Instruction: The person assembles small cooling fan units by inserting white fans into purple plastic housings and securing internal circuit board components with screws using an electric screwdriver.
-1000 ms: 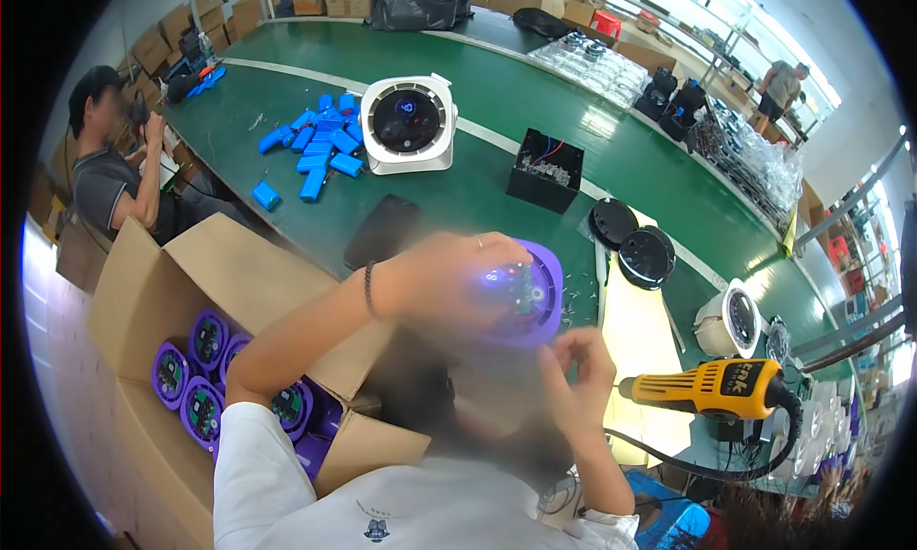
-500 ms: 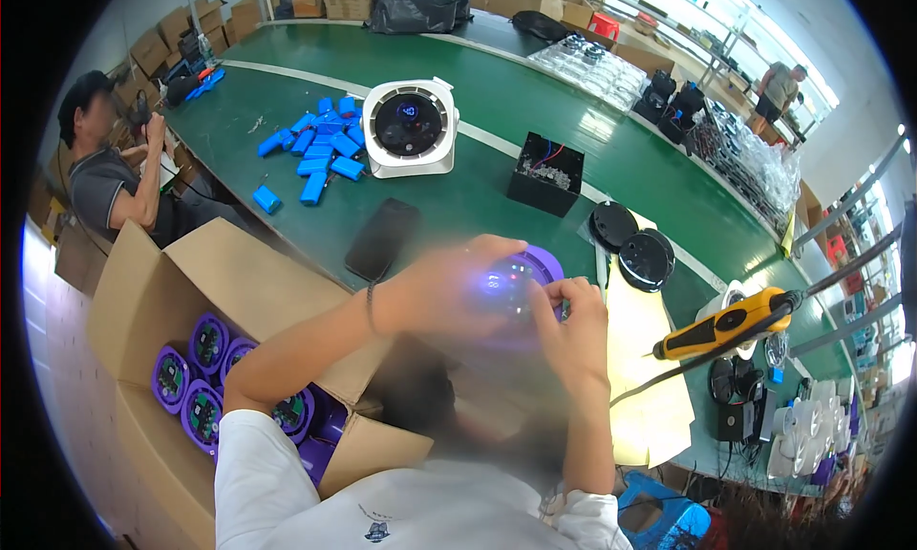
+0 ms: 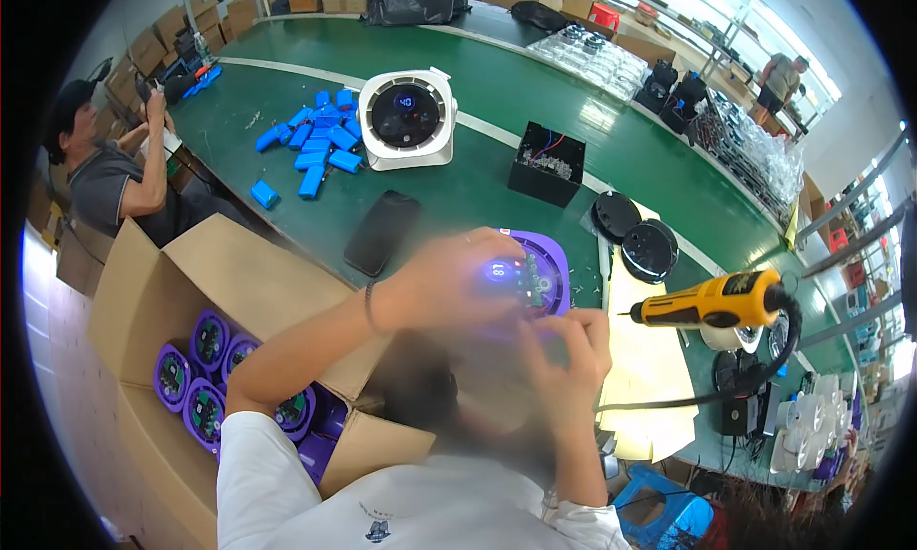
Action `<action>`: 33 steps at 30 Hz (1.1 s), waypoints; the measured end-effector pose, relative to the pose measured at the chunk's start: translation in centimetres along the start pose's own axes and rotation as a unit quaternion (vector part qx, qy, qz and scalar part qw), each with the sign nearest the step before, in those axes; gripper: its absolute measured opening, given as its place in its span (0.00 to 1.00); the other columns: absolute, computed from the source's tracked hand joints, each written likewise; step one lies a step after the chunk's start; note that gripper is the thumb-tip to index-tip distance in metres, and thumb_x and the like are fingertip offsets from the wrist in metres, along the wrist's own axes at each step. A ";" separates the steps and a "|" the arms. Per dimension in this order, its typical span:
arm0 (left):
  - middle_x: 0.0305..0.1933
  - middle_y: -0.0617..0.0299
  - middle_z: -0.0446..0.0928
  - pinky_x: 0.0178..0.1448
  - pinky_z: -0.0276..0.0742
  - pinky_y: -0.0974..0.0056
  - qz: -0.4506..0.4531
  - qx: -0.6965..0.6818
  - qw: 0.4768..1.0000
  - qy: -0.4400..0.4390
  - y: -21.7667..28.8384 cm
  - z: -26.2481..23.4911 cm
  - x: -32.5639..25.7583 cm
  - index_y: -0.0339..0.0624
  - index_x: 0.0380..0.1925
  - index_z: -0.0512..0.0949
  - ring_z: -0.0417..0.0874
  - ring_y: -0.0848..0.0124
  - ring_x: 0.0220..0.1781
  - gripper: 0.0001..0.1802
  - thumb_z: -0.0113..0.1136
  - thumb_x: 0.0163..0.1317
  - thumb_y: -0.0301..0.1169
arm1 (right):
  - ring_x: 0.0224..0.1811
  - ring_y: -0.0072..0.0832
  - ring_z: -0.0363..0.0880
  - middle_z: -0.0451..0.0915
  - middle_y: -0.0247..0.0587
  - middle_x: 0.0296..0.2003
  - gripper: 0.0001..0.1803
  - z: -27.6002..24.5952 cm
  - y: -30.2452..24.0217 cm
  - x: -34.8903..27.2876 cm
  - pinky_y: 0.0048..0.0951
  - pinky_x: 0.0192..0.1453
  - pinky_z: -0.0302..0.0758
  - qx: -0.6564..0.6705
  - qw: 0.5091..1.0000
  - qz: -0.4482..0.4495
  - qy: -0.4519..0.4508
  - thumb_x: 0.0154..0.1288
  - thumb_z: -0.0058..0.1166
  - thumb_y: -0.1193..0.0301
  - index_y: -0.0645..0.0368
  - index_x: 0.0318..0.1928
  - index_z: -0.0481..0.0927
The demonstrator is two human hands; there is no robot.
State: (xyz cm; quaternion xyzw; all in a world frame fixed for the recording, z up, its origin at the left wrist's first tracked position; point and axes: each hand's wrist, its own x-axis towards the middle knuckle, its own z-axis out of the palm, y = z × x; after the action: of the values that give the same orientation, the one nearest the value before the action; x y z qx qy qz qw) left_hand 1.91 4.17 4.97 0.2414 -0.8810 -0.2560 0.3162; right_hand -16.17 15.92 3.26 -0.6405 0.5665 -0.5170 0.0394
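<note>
My left hand (image 3: 444, 284) is wrapped round the left side of a purple round plastic housing (image 3: 559, 263), partly covering it. Inside the housing a circuit board (image 3: 530, 280) shows glowing blue digits and small red lights. Just below the housing's lower right edge is my right hand (image 3: 573, 354), its fingers bent and pressed together. A blur over this area hides what they pinch, if anything. To the right hangs a yellow electric screwdriver (image 3: 707, 301) on a dark cable, touched by neither hand.
An open cardboard box (image 3: 153, 435) at left holds several purple housings (image 3: 205, 411). On the green table (image 3: 458, 206) are blue battery packs (image 3: 325, 139), a white device with a lit display (image 3: 409, 120), a dark phone (image 3: 382, 233), a black bin (image 3: 546, 165) and black round covers (image 3: 650, 251). A person (image 3: 124, 168) sits at left.
My right hand has come down from the housing's right side to its lower edge. The housing now shows more of its inside. The yellow screwdriver has swung slightly left and turned more level.
</note>
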 end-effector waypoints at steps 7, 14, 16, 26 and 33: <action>0.61 0.47 0.76 0.65 0.76 0.53 -0.005 -0.016 1.000 -0.015 -0.2 0.4 0.0 0.40 0.58 0.76 0.78 0.48 0.63 0.28 0.70 0.58 0.37 | 0.37 0.32 0.72 0.73 0.34 0.33 0.11 1.2 0.6 -0.5 0.35 0.42 0.68 -0.072 0.996 -0.046 -0.030 0.52 0.72 0.74 0.51 0.37 0.86; 0.69 0.44 0.67 0.67 0.73 0.54 0.086 -0.038 0.993 -0.068 -0.9 -1.1 0.0 0.42 0.62 0.72 0.73 0.45 0.66 0.31 0.68 0.58 0.31 | 0.40 0.35 0.73 0.74 0.37 0.36 0.06 0.4 0.2 0.4 0.36 0.47 0.64 -0.020 0.996 0.018 -0.082 0.60 0.66 0.74 0.56 0.36 0.81; 0.67 0.46 0.69 0.65 0.75 0.53 0.079 -0.023 0.993 -0.083 -0.9 -1.0 0.0 0.41 0.60 0.73 0.75 0.47 0.65 0.30 0.68 0.55 0.27 | 0.40 0.35 0.73 0.75 0.37 0.36 0.06 0.3 0.3 0.5 0.36 0.47 0.64 -0.015 0.996 0.018 -0.089 0.61 0.65 0.74 0.57 0.37 0.81; 0.48 0.59 0.81 0.44 0.85 0.62 0.191 0.148 0.970 0.037 0.3 0.3 -0.2 0.39 0.27 0.77 0.86 0.62 0.48 0.09 0.70 0.49 0.22 | 0.42 0.33 0.74 0.74 0.34 0.35 0.11 1.0 1.4 0.1 0.36 0.46 0.64 -0.020 0.999 0.000 -0.038 0.54 0.71 0.73 0.54 0.36 0.82; 0.42 0.60 0.81 0.40 0.85 0.63 0.250 0.188 0.949 0.040 -0.8 0.9 -1.4 0.40 0.26 0.76 0.86 0.63 0.42 0.10 0.71 0.49 0.23 | 0.44 0.34 0.74 0.75 0.36 0.37 0.13 1.1 1.6 -0.4 0.38 0.49 0.66 -0.025 0.999 -0.006 -0.025 0.50 0.72 0.75 0.53 0.36 0.82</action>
State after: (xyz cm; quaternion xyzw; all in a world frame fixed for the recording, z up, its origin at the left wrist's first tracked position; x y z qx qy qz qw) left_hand 2.43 4.62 3.24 0.0787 -0.9319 0.0118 0.3538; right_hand -16.40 15.10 1.46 -0.6573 0.5744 -0.4867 0.0341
